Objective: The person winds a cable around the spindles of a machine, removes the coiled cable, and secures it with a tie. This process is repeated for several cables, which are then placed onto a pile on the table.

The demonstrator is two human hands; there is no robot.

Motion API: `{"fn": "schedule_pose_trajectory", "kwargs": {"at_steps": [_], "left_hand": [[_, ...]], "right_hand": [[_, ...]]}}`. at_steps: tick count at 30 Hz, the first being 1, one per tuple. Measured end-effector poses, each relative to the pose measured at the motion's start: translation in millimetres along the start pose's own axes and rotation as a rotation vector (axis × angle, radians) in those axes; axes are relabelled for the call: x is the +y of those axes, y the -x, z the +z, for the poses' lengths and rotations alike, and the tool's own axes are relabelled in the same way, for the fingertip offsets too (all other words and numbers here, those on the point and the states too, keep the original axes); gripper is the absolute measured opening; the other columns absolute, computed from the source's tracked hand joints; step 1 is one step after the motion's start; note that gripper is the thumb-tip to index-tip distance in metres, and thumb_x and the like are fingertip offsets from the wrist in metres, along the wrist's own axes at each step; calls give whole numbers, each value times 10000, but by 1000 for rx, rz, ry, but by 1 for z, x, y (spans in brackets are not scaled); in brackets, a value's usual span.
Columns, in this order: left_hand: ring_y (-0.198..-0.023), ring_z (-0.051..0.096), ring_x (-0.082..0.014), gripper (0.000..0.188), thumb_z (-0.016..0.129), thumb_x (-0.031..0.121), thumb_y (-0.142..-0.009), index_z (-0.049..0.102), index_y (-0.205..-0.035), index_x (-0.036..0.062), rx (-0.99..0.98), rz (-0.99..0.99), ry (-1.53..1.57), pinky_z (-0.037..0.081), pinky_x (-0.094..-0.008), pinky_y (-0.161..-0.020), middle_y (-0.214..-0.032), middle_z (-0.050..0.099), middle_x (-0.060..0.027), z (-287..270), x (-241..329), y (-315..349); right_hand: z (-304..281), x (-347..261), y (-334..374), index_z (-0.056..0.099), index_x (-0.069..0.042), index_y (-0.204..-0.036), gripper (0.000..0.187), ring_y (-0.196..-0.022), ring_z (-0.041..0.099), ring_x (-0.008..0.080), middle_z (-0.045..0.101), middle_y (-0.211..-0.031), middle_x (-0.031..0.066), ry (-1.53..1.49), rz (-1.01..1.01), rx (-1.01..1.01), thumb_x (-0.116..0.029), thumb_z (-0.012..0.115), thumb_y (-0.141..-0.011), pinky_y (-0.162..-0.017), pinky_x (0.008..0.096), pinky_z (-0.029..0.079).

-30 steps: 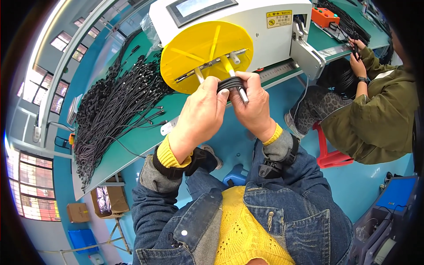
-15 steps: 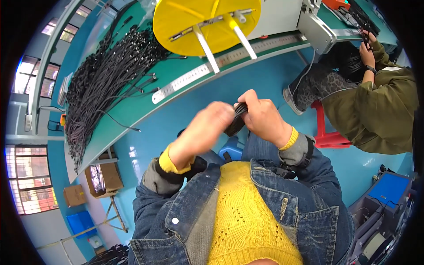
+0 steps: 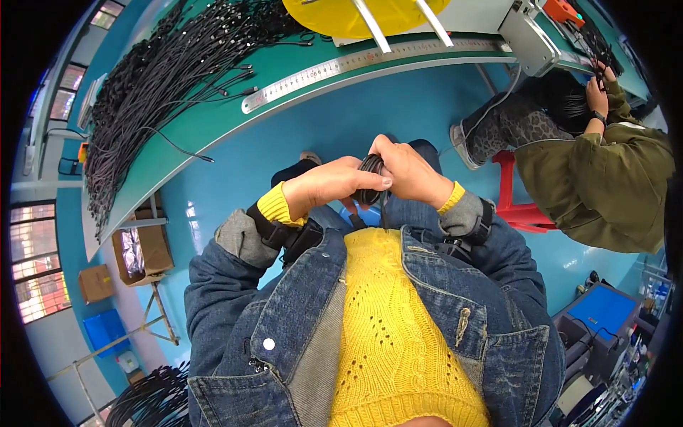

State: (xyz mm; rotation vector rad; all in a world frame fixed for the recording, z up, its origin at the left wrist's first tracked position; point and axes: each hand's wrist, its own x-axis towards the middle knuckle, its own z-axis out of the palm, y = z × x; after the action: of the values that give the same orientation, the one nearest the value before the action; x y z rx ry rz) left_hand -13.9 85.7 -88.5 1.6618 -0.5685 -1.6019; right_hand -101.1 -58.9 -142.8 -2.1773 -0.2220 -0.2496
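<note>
A small coil of black cable point(image 3: 371, 171) is held between my two hands, above my lap. My left hand point(image 3: 331, 183) grips the coil from the left, its thumb laid across the front. From the right, my right hand point(image 3: 411, 171) closes round the same coil with bent fingers. A short length of cable hangs below the hands toward my lap. Some fingertips are hidden behind the coil.
Ahead, a green bench point(image 3: 178, 153) bears a large pile of black cables point(image 3: 153, 92), a steel ruler point(image 3: 320, 73) and a yellow disc with rods point(image 3: 370, 16). A co-worker point(image 3: 590, 178) sits at right by a red stool point(image 3: 506, 192). Cardboard boxes point(image 3: 146, 249) stand at left.
My left hand, blurred before, has come to rest against the coil, thumb across it. The view has shifted, so the bench and yellow disc sit higher in the picture.
</note>
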Motion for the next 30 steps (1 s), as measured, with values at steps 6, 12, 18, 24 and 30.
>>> {"fn": "schedule_pose_trajectory", "kwargs": {"at_steps": [6,12,18,24,30], "left_hand": [[-542,467,-94,403,608,377,-769,578,-695,-19,396,286,-549,374,-282,-490,-596,539,-11,5,-18,-10],[-550,515,-120,331,631,305,-778,564,-877,-3,122,332,60,405,-250,-479,-678,569,-31,11,-19,-15],[-556,552,-102,324,672,297,-766,547,-864,14,-82,-68,136,429,-203,-441,-703,571,-48,-5,-32,-17],[-484,536,-118,305,646,286,-778,545,-823,2,-59,276,134,426,-223,-428,-620,555,-38,1,-45,-4],[-441,542,-150,425,539,412,-834,524,-786,-10,-95,321,264,439,-260,-392,-571,537,-65,-16,-60,-17]], "right_hand": [[14,10,3,409,0,-895,284,-687,572,408,573,-682,227,75,47,60,-95,592,-699,-583,472,446],[6,5,5,398,8,-894,277,-650,576,402,576,-659,215,59,60,47,-132,569,-726,-563,464,452],[5,2,1,414,10,-842,245,-618,576,393,570,-618,182,452,-27,-240,-170,542,-736,-544,440,461],[10,-12,-9,441,-3,-847,171,-572,583,360,569,-646,194,309,-108,-192,-49,521,-703,-503,407,465],[36,-6,-12,480,6,-938,242,-665,626,300,582,-729,209,-693,389,33,-17,543,-705,-576,379,492]]}}
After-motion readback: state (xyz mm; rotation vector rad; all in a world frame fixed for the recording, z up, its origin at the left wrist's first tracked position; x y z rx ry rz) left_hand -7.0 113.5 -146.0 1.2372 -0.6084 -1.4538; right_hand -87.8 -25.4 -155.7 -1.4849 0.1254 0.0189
